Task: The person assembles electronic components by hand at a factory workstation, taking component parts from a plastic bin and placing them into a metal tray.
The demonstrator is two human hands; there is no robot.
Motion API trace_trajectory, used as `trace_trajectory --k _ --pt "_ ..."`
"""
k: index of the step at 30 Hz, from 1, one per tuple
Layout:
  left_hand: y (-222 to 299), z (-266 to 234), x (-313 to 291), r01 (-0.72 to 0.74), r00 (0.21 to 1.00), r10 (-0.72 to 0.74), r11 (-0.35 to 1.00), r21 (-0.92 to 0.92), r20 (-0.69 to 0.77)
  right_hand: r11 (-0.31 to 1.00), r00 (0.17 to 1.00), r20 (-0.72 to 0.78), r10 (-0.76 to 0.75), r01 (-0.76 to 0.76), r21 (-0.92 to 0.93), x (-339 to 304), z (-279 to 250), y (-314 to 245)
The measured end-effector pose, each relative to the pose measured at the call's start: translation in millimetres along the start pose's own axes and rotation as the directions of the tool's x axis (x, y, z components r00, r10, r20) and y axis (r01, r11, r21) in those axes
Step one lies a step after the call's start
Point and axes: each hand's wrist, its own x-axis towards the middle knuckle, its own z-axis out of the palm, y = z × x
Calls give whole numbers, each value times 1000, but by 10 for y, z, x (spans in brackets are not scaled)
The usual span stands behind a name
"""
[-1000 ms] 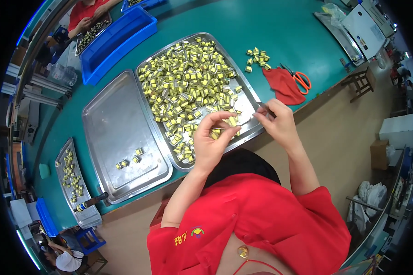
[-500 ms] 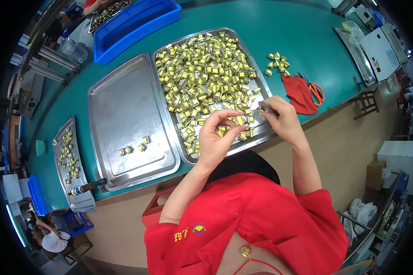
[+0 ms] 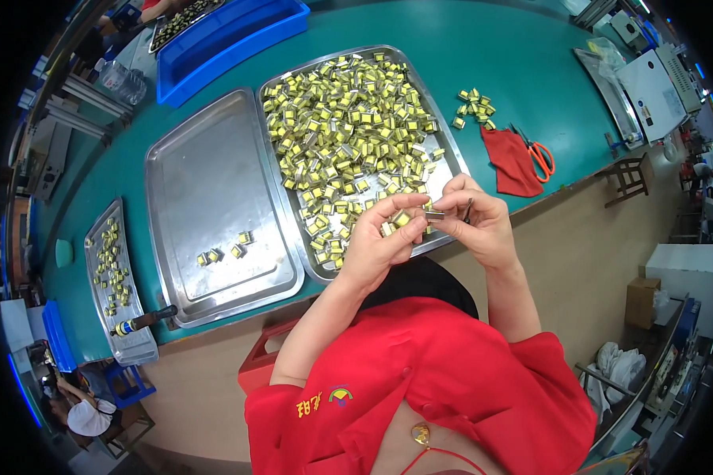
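A small metal-sided component (image 3: 434, 214) is held above the near right corner of a metal tray (image 3: 295, 241), at the place where the fingertips of the two hands meet. By the left hand (image 3: 379, 247), thumb and forefinger are bowed into a ring, their tips brought nearly together at the component's left end. By the right hand (image 3: 487, 231), the other end is pinched between thumb and forefinger, and a slim dark tool (image 3: 467, 210) is held among the same curled fingers. Yellow pieces are seen within the left hand's ring; whether they are grasped or merely lie beyond it cannot be told. The tray is heaped with similar yellow components (image 3: 348, 131). Only a few are borne by the adjoining tray (image 3: 206, 166), placed to its left. To the right, a small cluster (image 3: 474, 108) is set on the green table (image 3: 523, 47), near a red cloth (image 3: 509, 162) and orange-handled scissors (image 3: 541, 161).
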Motion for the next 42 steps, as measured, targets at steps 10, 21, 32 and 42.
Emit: trace_trajectory --k 10,21,32,42 --pt "-45 52 -35 -67 990 69 997 25 -120 995 996 46 73 -76 58 -74 48 -9" --pt "-134 11 -23 -279 944 324 882 381 -59 976 980 -67 187 -178 127 -152 43 24" --pt "-65 63 -70 -175 977 202 940 293 -65 953 991 -56 -123 102 -284 -123 122 -44" --pt "-44 35 -94 -10 998 9 1000 -1 -59 980 994 -94 -61 42 -194 -142 130 -36"
